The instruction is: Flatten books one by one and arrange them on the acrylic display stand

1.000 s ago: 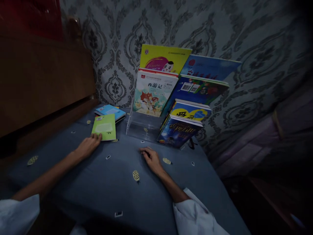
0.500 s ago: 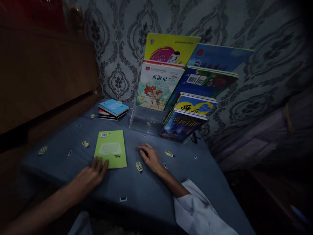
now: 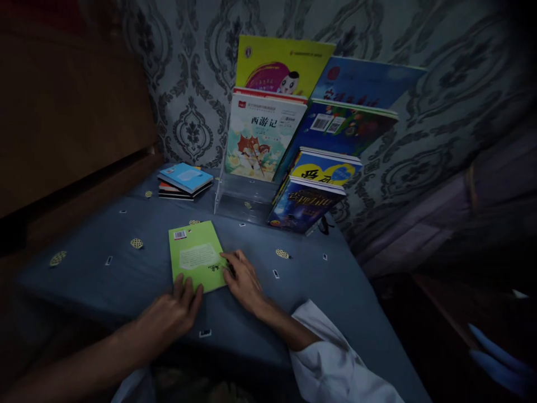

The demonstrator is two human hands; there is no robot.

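A green book (image 3: pixel 197 254) lies on the cloth-covered table, its barcode side up and turned at a slight slant. My left hand (image 3: pixel 180 302) grips its lower edge, fingertips on the cover; the thumb's hold is partly hidden. At the lower right edge, my right hand (image 3: pixel 242 280) has its index finger on the cover and the other fingers curled by the side. Behind it stands a clear book rack (image 3: pixel 241 208) bearing several books, among them a white picture-covered book (image 3: pixel 262 140) and a dark blue book (image 3: pixel 308 207).
A small stack of books with a blue book (image 3: pixel 187 176) on top sits at the table's back left. The dark blue patterned tablecloth (image 3: pixel 138 274) covers the table. A wooden cabinet (image 3: pixel 75 123) flanks the left side, and patterned wallpaper (image 3: pixel 193 129) rises behind the rack.
The green book has shifted right and turned counterclockwise, my left hand moving with it. My right hand has come from the bare cloth to the book's right edge. The view has shifted slightly.
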